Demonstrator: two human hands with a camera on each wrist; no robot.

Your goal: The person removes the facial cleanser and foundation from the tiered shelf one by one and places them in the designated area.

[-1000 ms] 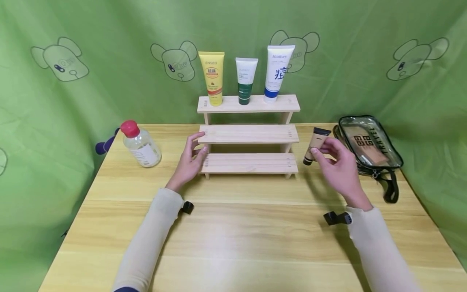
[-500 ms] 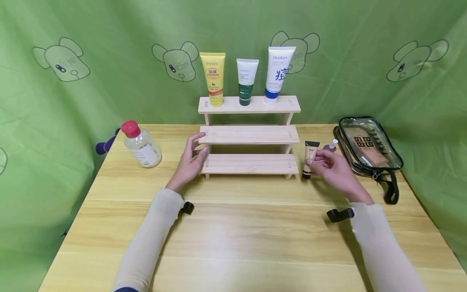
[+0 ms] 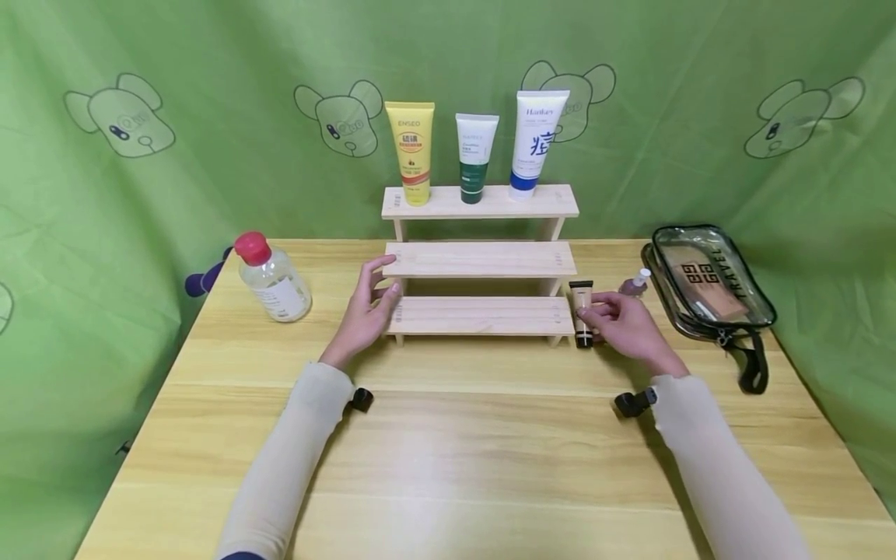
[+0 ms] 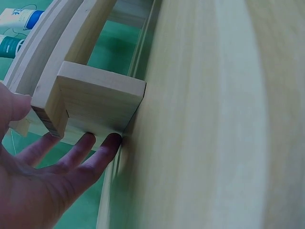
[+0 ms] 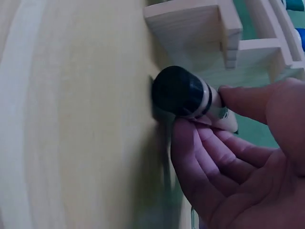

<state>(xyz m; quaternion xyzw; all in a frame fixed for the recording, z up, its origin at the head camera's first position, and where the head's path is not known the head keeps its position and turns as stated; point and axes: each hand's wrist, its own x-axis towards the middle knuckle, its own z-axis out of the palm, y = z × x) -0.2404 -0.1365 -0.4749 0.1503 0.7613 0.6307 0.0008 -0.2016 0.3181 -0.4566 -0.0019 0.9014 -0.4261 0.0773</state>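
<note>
A light wooden three-step display stand [image 3: 479, 260] stands at the back of the table. My left hand [image 3: 360, 315] rests against its left end, thumb beside the bottom step and fingers extended; in the left wrist view the fingertips [image 4: 113, 139] lie along the end panel. My right hand [image 3: 626, 327] pinches a small beige cosmetic tube [image 3: 582, 311] with black ends between thumb and fingers. The tube is upright, cap down, right beside the lower right end of the stand. In the right wrist view its black cap [image 5: 177, 90] is close to the tabletop.
On the top step stand a yellow tube [image 3: 411, 152], a white-and-green tube [image 3: 473, 155] and a white-and-blue tube [image 3: 535, 144]. A red-capped clear bottle [image 3: 280, 288] is at left. A small white-topped bottle [image 3: 634, 285] and a clear travel pouch [image 3: 714, 272] lie right.
My right hand has moved left and lower with the tube, bringing it from near the pouch to the stand's right end. The small white-topped bottle has come into sight. My left hand stays put.
</note>
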